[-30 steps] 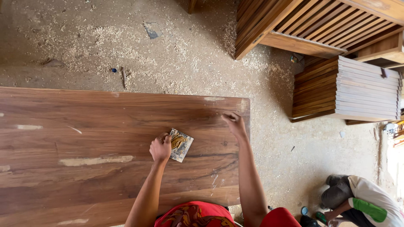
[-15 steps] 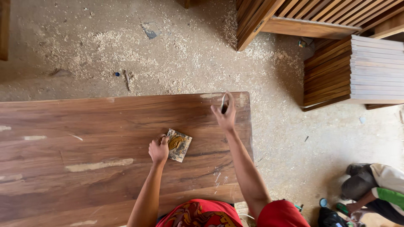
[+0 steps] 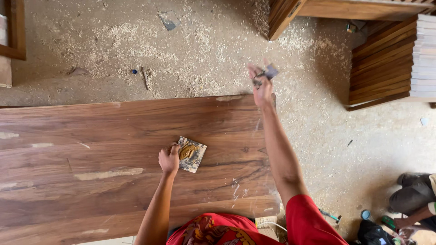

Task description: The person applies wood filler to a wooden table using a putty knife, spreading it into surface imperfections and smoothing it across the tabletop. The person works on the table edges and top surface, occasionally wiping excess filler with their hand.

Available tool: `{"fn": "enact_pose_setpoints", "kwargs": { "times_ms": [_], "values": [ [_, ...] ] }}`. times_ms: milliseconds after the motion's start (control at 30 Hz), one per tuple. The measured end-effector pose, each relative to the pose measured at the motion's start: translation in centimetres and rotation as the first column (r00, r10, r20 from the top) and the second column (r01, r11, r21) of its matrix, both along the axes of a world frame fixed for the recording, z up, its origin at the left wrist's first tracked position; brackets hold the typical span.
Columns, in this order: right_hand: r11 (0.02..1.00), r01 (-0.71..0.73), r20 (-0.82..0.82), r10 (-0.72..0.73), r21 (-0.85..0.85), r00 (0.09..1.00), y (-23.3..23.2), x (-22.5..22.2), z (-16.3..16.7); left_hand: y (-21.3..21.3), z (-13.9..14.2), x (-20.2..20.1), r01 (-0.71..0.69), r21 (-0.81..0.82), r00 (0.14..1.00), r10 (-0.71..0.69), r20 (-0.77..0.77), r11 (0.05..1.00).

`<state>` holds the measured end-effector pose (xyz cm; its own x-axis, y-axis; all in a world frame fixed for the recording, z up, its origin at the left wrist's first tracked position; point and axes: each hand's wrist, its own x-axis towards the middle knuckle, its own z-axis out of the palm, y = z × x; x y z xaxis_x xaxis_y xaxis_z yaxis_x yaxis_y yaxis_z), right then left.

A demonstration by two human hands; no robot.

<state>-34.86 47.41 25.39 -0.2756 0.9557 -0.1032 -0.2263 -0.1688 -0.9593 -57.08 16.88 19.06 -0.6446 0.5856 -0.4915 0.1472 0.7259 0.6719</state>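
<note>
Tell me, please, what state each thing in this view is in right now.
Wooden panel: lying flat, with pale filler patches.
Square tile: flat on the panel, a brown dollop of paste on it.
Left hand: resting on the panel, touching the tile's edge.
Right hand: raised past the panel's far edge, fingers closed on a small flat tool.
Small flat tool: held in the air.
Floor: strewn with sawdust.
Stacked boards: piled on edge.

A long brown wooden table point(image 3: 91, 181) with pale filler patches carries a small square tile point(image 3: 191, 154) smeared with brown putty, lying near its right end. The dusty floor point(image 3: 218, 59) beyond is strewn with sawdust, with stacked wooden slats point(image 3: 381, 68) at the right.
</note>
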Motion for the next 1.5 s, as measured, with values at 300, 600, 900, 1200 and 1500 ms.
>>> {"fn": "enact_pose_setpoints", "kwargs": {
  "times_ms": [300, 600, 900, 1200, 1500],
  "values": [
    [0.712, -0.616, -0.583, 0.355, -0.337, 0.730, -5.6, -0.8, -2.1, -0.6, -1.8, -0.1, -0.013, 0.026, 1.000, 0.013, 0.003, 1.000],
    [0.893, -0.258, -0.459, 0.065, -0.370, 0.886, -3.1, 0.8, -1.8, -0.9, -2.7, -0.1, -0.010, 0.053, 1.000, 0.011, -0.018, 0.999],
    [0.966, -0.038, -0.329, -0.050, -0.257, 0.943, -2.2, -0.9, -2.3, -0.8, -2.3, -0.2, -0.026, 0.026, 0.999, 0.026, 0.022, 0.999],
    [0.980, 0.162, -0.142, -0.178, -0.119, 0.974, -5.1, 2.8, -3.9, -1.3, -2.9, -0.1, -0.030, 0.059, 0.998, 0.027, 0.048, 0.998],
    [0.805, 0.082, 0.260, -0.283, 0.587, 0.923, -12.5, 1.5, -10.8, -2.9, -5.2, -0.6, -0.092, 0.229, 0.973, 0.039, 0.226, 0.969]
  ]
}}
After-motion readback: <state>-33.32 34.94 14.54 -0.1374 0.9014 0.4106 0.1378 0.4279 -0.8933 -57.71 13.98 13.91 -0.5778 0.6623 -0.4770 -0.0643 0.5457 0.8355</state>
